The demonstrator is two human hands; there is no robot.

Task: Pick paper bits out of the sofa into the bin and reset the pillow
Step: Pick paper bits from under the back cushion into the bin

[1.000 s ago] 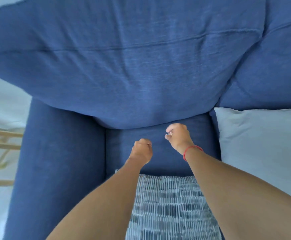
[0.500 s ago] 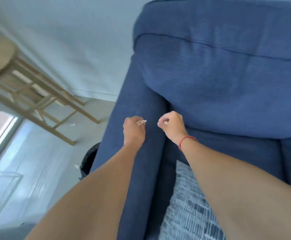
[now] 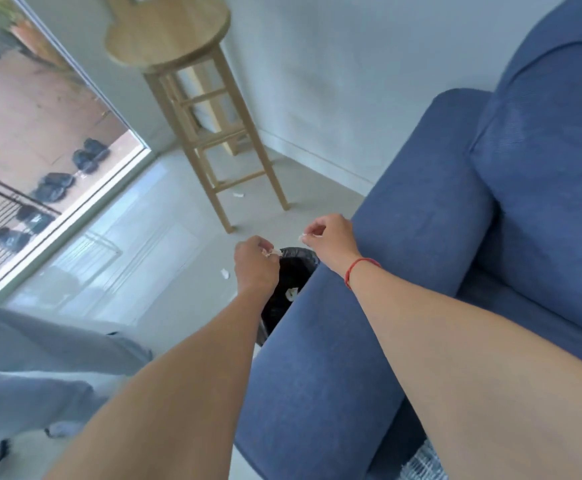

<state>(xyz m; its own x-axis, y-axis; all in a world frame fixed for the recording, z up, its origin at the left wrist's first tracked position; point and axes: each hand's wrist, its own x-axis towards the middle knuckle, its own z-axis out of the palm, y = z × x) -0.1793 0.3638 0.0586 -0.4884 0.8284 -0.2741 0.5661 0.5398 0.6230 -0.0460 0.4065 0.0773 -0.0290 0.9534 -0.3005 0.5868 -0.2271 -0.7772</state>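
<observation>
A paper bit [image 3: 276, 251] is pinched by the left hand [image 3: 255, 265] above the bin [image 3: 300, 266]. A second bit [image 3: 302, 236] is pinched by the right hand [image 3: 333, 239].

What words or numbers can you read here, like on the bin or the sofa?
None. No words, numbers or labels show on the black bin, the blue sofa or the wooden stool. The paper bits pinched in the left hand and right hand are too small to tell.
</observation>
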